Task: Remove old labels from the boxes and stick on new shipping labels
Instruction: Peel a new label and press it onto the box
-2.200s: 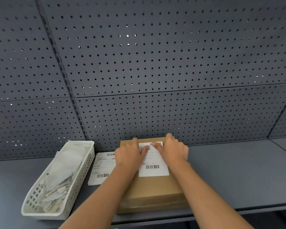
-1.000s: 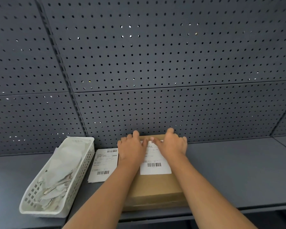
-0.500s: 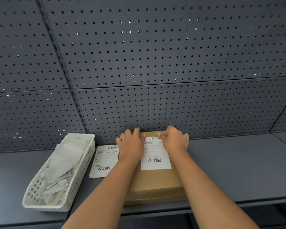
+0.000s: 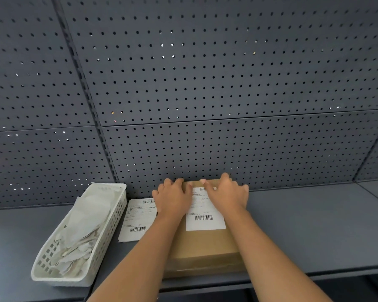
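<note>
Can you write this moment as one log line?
left hand: rests on label | right hand: rests on label | box: on shelf

The box (image 4: 202, 245) before me is plain brown cardboard, its label (image 4: 205, 216) white with black barcodes. My basket (image 4: 110, 225) is white with a grid of small holes, and the pegboard (image 4: 205, 83) is dark grey, dotted in even rows.

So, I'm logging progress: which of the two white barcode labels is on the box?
The white paper label under the left hand and right hand, on the brown cardboard box; the other label lies on the grey shelf.
</note>
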### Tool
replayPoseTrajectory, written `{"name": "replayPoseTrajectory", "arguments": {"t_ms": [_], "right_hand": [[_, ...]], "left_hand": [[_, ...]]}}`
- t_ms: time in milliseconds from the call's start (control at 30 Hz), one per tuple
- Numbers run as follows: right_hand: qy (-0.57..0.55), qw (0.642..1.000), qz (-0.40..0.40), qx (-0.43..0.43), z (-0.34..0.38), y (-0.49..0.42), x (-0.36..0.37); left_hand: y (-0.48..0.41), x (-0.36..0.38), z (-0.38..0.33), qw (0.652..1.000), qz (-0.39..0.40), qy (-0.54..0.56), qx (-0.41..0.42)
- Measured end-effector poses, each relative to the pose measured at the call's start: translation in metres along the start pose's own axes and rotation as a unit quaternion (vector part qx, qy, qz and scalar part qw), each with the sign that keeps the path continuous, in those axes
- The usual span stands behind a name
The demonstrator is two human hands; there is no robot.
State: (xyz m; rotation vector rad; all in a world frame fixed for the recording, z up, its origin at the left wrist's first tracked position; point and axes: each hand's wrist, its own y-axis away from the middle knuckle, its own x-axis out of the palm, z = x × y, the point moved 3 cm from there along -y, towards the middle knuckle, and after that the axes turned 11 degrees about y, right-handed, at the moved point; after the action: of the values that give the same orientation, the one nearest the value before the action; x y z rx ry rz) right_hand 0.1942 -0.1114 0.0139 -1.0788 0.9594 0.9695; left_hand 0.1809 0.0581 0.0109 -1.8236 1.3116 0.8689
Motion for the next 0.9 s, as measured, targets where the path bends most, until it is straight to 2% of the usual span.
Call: {"name": "replayPoseTrajectory", "arguments": {"t_ms": [167,333,600,900], "right_hand": [[0.074,0.997,0.019,-0.007,0.006,-0.002,0.001],[0.062,0.998,0.030,-0.005,0.006,-0.008,0.003],[-0.001,1.000,0.022,-0.009,-0.010,-0.010,0.003],[-0.018,0.996,0.072,-0.042,-0.006,0.005,-0.009]], "left_hand": [[0.000,0.004,-0.004,0.999,0.011,-0.050,0.006],[-0.005,0.005,-0.002,0.999,0.018,-0.045,0.000],[-0.015,0.000,0.004,0.997,0.053,0.048,-0.017],[-0.002,-0.007,0.009,0.993,0.008,0.116,0.000]]}}
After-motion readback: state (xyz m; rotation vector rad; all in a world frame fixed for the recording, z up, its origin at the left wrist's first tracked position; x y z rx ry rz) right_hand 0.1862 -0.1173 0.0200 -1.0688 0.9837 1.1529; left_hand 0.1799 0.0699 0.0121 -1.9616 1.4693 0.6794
